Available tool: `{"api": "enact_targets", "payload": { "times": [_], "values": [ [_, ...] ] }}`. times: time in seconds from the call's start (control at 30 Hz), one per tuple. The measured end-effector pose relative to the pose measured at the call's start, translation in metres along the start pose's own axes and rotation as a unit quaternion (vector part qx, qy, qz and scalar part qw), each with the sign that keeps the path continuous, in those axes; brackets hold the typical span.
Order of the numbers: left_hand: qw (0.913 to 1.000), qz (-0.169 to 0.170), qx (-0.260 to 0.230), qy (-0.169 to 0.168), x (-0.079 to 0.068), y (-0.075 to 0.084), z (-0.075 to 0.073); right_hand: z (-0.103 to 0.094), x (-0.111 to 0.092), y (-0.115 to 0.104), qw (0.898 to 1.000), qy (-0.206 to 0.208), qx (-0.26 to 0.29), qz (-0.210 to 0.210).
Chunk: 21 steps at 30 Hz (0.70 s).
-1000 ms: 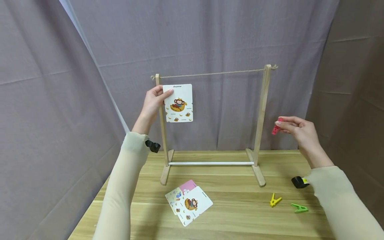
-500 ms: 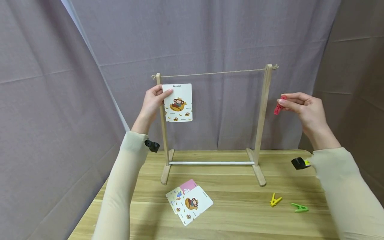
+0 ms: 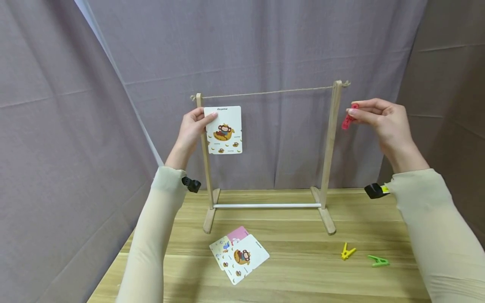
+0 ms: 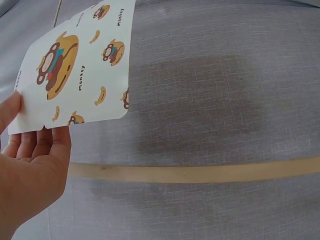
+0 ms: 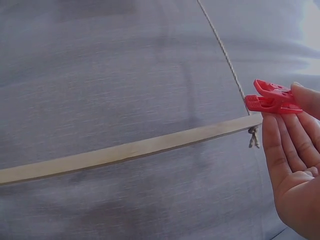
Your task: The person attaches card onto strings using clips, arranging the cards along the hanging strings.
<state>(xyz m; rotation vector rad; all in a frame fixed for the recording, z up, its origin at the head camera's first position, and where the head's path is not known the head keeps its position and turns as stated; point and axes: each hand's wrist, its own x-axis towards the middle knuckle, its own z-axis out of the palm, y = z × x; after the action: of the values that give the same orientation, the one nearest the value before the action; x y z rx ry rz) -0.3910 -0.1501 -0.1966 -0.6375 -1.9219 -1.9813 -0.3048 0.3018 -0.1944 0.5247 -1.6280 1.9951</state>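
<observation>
My left hand (image 3: 192, 127) pinches a white monkey card (image 3: 223, 131) by its upper left corner, in front of the left post and a little below the rope (image 3: 265, 93). In the left wrist view the thumb lies on the printed face of the card (image 4: 75, 70), with the fingers behind it. To the right of the right post, my right hand (image 3: 388, 122) pinches a red clothespin (image 3: 349, 117) between thumb and fingers. The right wrist view shows the clothespin (image 5: 275, 99) with its jaws parted, apart from the rope.
The rope is tied between two posts of a wooden stand (image 3: 329, 147) joined by a white bar (image 3: 267, 206). On the table (image 3: 295, 277) lie overlapping cards (image 3: 246, 256), a yellow clothespin (image 3: 347, 251) and a green clothespin (image 3: 378, 261). A grey curtain (image 3: 265, 46) hangs behind.
My right hand has risen with the red clothespin, from well below the rope's height to nearer it. My left hand and its card have stayed almost still.
</observation>
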Motion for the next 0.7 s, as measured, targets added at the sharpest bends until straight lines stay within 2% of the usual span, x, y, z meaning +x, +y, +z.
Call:
{"api": "enact_targets", "payload": {
  "times": [0.47,0.7],
  "values": [
    [1.0000,-0.003,-0.001,-0.002,0.000,0.000,-0.001,0.015,0.023,-0.017,0.996,0.003,0.082,-0.018],
    [1.0000,-0.002,0.008,-0.004,0.000,-0.002,-0.003,0.037,0.036,-0.018,0.993,-0.014,0.112,-0.037]
  ]
}}
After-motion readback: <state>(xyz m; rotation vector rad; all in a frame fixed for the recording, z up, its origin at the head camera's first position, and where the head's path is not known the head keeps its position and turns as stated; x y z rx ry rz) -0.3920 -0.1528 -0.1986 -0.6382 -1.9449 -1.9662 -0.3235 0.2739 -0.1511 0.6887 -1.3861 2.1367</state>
